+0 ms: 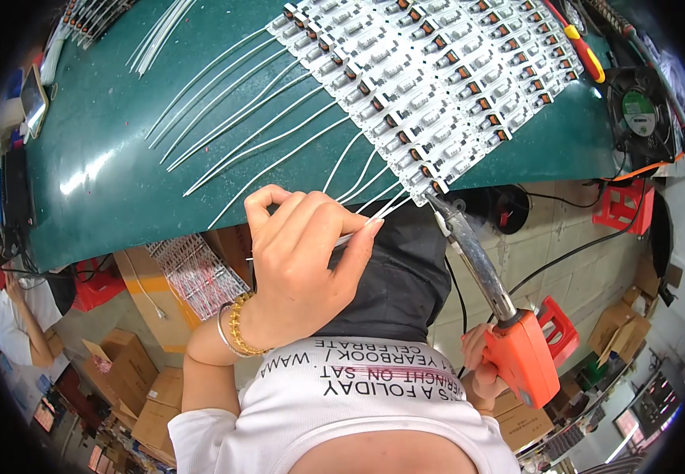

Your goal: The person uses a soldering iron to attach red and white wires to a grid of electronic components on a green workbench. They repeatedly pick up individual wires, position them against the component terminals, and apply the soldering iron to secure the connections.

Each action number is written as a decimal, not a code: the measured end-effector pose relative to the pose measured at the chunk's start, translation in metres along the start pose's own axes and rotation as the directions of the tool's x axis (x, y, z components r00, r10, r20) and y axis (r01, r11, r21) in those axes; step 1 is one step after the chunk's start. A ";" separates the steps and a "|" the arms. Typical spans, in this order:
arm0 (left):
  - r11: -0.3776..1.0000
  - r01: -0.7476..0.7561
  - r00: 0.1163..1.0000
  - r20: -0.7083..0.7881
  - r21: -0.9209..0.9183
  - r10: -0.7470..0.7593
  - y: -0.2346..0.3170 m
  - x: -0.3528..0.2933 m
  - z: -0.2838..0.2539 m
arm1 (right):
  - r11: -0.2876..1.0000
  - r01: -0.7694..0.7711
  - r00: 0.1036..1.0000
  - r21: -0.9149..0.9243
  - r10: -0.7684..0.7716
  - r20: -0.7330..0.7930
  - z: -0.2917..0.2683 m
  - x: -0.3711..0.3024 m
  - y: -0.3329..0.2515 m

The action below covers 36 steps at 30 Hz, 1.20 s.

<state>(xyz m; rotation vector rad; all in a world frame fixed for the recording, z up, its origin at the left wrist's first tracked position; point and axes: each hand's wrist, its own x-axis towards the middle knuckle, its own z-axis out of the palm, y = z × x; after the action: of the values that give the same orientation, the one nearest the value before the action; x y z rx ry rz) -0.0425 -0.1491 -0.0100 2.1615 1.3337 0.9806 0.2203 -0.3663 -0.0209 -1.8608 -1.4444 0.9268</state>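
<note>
A panel of white circuit boards [419,101] with rows of small components lies on the green table, reaching over its near edge. Thin white wires [259,142] run from its left side out across the tabletop. My left hand [303,245] is pinched on several white wires just off the panel's near corner. In my right hand [480,363] is an orange-handled soldering gun [520,359], its metal barrel pointing up and left. The tip touches or nearly touches the corner board; exact contact is too small to tell. My right fingers are partly hidden behind the handle.
A fan [638,114] and a red-and-yellow screwdriver [585,54] lie at the table's right. More white wires [161,31] and a phone [34,101] are at the left. Cardboard boxes [125,371] and red stools [623,207] stand below. Another person [26,320] is at the far left.
</note>
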 end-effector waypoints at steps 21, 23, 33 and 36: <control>0.839 0.111 0.987 -0.160 0.533 -0.029 -0.150 0.145 -0.088 | 0.676 0.294 0.956 0.676 -0.200 -0.215 0.015 0.093 0.003; 0.774 0.022 0.992 -0.110 0.632 0.062 -0.147 0.160 -0.084 | 0.701 0.213 0.976 0.681 -0.113 -0.188 0.013 0.088 0.017; 0.867 -0.218 0.905 0.426 0.447 0.008 -0.122 0.315 0.011 | 0.785 0.222 0.973 0.578 -0.139 -0.184 0.014 0.119 -0.010; 0.848 -0.212 0.845 0.527 0.486 -0.091 -0.105 0.322 0.010 | 0.776 0.201 0.976 0.598 -0.110 -0.185 0.013 0.122 -0.009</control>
<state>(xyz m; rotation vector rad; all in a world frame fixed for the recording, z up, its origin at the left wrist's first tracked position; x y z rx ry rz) -0.0037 0.1862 0.0257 2.6161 1.3437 -0.0438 0.2246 -0.2449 -0.0414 -1.2653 -1.0184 1.0082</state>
